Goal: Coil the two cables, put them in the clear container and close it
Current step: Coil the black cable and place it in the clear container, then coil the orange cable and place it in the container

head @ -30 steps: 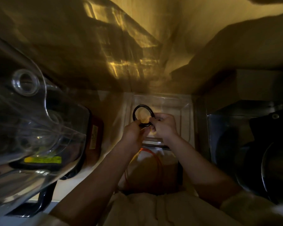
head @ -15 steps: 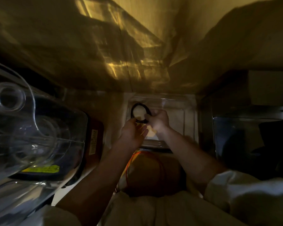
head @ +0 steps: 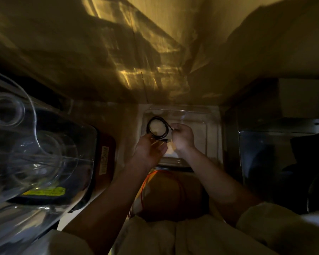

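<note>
A black cable (head: 157, 128) is wound into a small round coil above the clear container (head: 208, 126), which lies open on the counter ahead of me. My left hand (head: 149, 151) pinches the coil's lower edge. My right hand (head: 182, 136) grips its right side, fingers closed on the strands. An orange cable (head: 143, 183) lies loose on the counter below my wrists, partly hidden by my forearms. The scene is dim and the container's lid cannot be made out separately.
A large clear plastic bowl or jug (head: 26, 153) with a yellow label fills the left side. A dark labelled box (head: 105, 157) stands beside it. A dark metal appliance (head: 284, 162) bounds the right, and a wall rises close behind the container.
The black coil and both hands have drifted slightly left and away over the container. My view has shifted a little, so the clear bowl sits further left.
</note>
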Available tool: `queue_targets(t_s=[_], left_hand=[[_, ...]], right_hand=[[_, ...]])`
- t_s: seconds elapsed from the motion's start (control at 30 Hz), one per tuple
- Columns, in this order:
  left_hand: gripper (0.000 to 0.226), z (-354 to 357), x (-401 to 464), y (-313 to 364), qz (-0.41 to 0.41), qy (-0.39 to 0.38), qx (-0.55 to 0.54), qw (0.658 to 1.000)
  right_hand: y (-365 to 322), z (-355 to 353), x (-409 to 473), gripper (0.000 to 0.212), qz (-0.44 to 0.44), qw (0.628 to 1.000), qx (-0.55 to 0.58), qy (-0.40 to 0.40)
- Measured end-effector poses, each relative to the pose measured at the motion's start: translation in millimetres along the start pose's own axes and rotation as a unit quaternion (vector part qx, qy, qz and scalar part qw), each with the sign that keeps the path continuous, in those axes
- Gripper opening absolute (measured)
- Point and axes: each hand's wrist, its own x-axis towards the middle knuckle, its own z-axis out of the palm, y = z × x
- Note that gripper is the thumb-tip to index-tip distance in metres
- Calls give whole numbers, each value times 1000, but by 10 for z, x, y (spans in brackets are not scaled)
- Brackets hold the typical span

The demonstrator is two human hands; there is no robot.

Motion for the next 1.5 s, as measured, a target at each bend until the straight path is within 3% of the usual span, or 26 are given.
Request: queue_targets(t_s=[0.57, 0.77, 0.9, 1.33, 1.5], left_hand=[[32, -29, -239, -1, 16, -16, 41, 999], [24, -168, -472, -54, 47, -78, 61, 994], [26, -338, -660, -116, 67, -104, 82, 989], [21, -1154, -938, -592, 103, -72, 103, 987], [22, -1523, -877, -841, 100, -47, 106, 988]], right_hand=[[-102, -260, -219, 29, 2, 1000, 1, -17], [-137, -371, -476, 25, -17, 1000, 8, 15], [-134, -459, -681, 20, -44, 999, 29, -5], [269, -768, -1452, 16, -104, 988, 106, -30], [662, -831, -1635, 14, -56, 992, 103, -47]])
